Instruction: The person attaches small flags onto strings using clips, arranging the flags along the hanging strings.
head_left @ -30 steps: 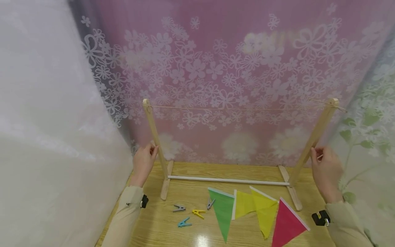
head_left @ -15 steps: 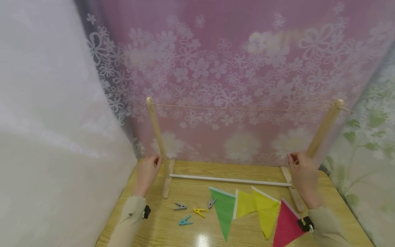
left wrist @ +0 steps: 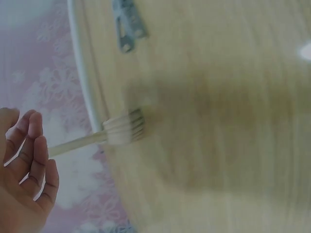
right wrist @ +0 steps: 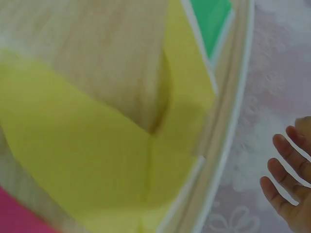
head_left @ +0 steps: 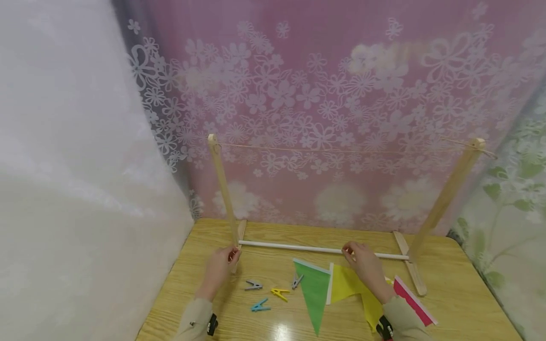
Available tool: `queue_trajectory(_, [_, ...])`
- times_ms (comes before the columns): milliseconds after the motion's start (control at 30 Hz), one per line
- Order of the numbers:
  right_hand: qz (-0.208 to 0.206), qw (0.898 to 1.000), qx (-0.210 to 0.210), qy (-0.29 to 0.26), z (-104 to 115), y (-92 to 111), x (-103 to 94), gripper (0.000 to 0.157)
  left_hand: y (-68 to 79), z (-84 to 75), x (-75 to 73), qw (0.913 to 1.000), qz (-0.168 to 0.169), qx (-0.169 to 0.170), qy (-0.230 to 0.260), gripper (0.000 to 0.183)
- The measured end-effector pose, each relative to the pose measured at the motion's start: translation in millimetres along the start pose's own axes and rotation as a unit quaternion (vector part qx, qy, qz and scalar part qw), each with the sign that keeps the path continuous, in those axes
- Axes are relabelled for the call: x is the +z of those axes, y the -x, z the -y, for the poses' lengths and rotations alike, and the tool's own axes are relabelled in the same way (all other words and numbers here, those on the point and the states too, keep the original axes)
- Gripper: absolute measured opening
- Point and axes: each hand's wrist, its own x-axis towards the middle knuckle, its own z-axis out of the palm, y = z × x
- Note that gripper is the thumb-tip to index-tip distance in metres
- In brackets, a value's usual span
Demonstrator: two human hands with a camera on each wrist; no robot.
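My left hand (head_left: 219,270), fingers loosely bent and holding nothing, is by the foot of the wooden stand's left post (head_left: 223,189). In the head view my right hand (head_left: 364,265) overlaps the yellow pennants (head_left: 344,284) and the white rod (head_left: 294,246); its fingers are relaxed and apart in the right wrist view. A green pennant (head_left: 313,291) lies to its left and a pink pennant (head_left: 411,300), partly hidden by the sleeve, to its right. Between the hands lie a yellow clothespin (head_left: 279,293), a blue clothespin (head_left: 259,305) and two grey clothespins (head_left: 253,285).
A thin string (head_left: 324,150) spans the tops of the left post and the right post (head_left: 445,199). Flat wooden feet (head_left: 415,279) carry the posts on the wood-grain table (head_left: 469,293). A flowered pink curtain (head_left: 298,94) hangs behind, with a white sheet (head_left: 77,166) at left.
Both hands have come down from beside the posts. The right hand has swept far left over the pennants; the left has dropped to the foot of its post. Stand and clothespins stay put.
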Motion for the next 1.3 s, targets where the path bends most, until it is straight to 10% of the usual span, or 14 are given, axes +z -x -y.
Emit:
queue_trajectory(467, [0.134, 0.990, 0.036, -0.025, 19, 16, 39.3, 0.016, 41.7, -9.0, 34.6, 0.9786, 0.186, 0.049, 0.072, 0.040])
queue_trajectory(1300, [0.179, 0.981, 0.074, -0.028, 33, 11, 40.6, 0.020, 53.2, 12.8, 38.3, 0.9849, 0.153, 0.033, 0.073, 0.026])
